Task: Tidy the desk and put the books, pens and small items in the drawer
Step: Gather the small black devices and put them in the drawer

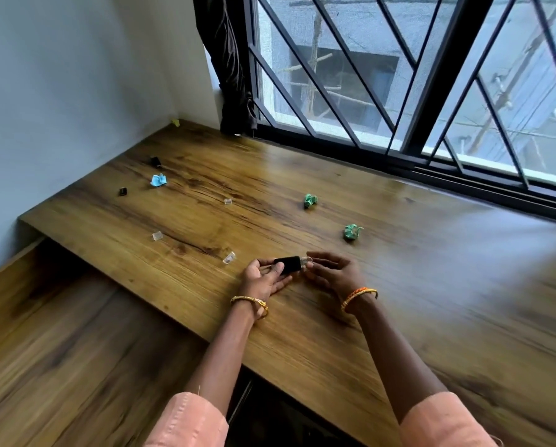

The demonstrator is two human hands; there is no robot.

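Centre frame, we note: left hand (263, 275) grasping small black item (288, 265) | right hand (333, 271) pinching its clear end | desk (399, 285) bears scattered paper wads.

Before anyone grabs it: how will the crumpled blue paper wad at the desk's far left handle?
The crumpled blue paper wad is probably very light and squashes under a pinch. Its irregular creases suggest it would skid or tumble rather than roll across the smooth wooden desk.
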